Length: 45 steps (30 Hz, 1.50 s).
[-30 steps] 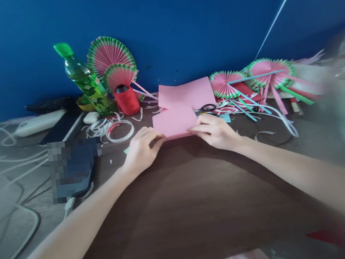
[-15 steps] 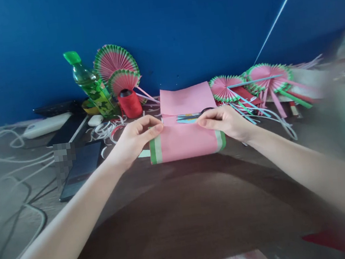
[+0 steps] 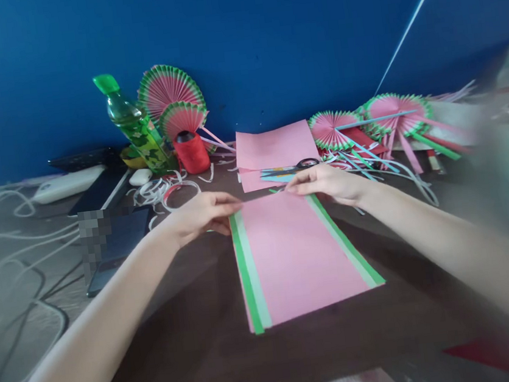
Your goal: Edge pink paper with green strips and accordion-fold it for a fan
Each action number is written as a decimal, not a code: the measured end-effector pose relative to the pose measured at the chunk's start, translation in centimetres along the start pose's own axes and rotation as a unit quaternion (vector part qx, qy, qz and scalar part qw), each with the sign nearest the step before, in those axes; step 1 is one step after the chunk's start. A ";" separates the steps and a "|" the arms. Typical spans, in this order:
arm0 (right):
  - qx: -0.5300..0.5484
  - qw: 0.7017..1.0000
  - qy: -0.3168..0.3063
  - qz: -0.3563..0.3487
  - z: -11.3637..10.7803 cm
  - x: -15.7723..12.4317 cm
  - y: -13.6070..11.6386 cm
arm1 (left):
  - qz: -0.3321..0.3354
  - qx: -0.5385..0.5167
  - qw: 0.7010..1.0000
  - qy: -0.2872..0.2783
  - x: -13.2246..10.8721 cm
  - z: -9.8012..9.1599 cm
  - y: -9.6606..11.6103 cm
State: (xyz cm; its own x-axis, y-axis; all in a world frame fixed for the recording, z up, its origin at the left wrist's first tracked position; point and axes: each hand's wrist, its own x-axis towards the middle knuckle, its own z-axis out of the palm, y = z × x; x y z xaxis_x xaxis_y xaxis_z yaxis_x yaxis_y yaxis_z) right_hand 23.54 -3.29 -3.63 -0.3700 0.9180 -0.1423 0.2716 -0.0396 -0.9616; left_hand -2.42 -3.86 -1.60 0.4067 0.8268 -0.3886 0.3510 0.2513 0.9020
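Pink paper sheet (image 3: 298, 253) edged with green and pale strips along both long sides lies flat on the dark brown tabletop (image 3: 198, 344), straight ahead of you in the head view. Your left hand (image 3: 202, 214) pinches its far left corner, grip closed on the paper. Your right hand (image 3: 329, 183) pinches the far right corner, grip closed too. Just beyond, black-handled scissors (image 3: 300, 165) rest on plain pink sheets (image 3: 274, 144). A green plastic bottle (image 3: 134, 128) and a red thread spool (image 3: 191, 151) stand back left, and pleated pink-and-green paper fans (image 3: 392, 108) lie back right.
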 end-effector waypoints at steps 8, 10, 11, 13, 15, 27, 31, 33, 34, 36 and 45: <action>-0.281 0.950 -0.006 -0.136 0.5 0.1 0.1 | 0.135 0.409 0.898 0.093 0.6 -0.6 -1.4; -0.310 0.938 -0.011 -0.154 0.5 0.1 0.3 | 0.171 0.474 0.855 0.119 0.7 -0.7 -1.4; -0.321 0.934 -0.016 -0.155 0.5 0.1 0.5 | 0.178 0.491 0.844 0.118 0.8 -0.7 -1.5; -0.337 0.929 -0.024 -0.153 0.5 0.2 0.9 | 0.190 0.511 0.832 0.106 0.9 -0.8 -1.5; -0.349 0.923 -0.028 -0.157 0.5 0.3 1.2 | 0.198 0.514 0.829 0.096 0.9 -0.9 -1.5; -0.403 0.888 -0.058 -0.211 0.0 0.3 1.2 | 0.197 0.588 0.781 0.073 0.8 -0.5 -1.5; -0.416 0.881 -0.058 -0.220 0.1 0.2 1.1 | 0.221 0.594 0.770 0.070 0.8 -0.2 -1.6; -0.416 0.880 -0.059 -0.220 0.1 0.2 1.1 | 0.223 0.584 0.778 0.058 0.9 -0.2 -1.6; -0.417 0.880 -0.060 -0.219 0.1 0.2 1.0 | 0.223 0.581 0.781 0.055 1.0 -0.2 -1.7; -0.420 0.878 -0.063 -0.219 0.1 0.1 1.0 | 0.225 0.581 0.780 0.056 1.0 -0.2 -1.7; -0.475 0.852 -0.063 -0.212 0.5 -0.1 0.7 | 0.252 0.619 0.741 0.065 0.5 0.4 -1.6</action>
State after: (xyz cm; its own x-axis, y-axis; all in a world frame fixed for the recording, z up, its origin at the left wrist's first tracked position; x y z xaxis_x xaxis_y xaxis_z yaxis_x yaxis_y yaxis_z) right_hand 23.35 -3.56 -4.44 -0.6894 0.7190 0.0887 0.6648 0.6765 -0.3166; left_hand -2.45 -4.02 -3.36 0.6925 0.7207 0.0319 0.7200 -0.6933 0.0321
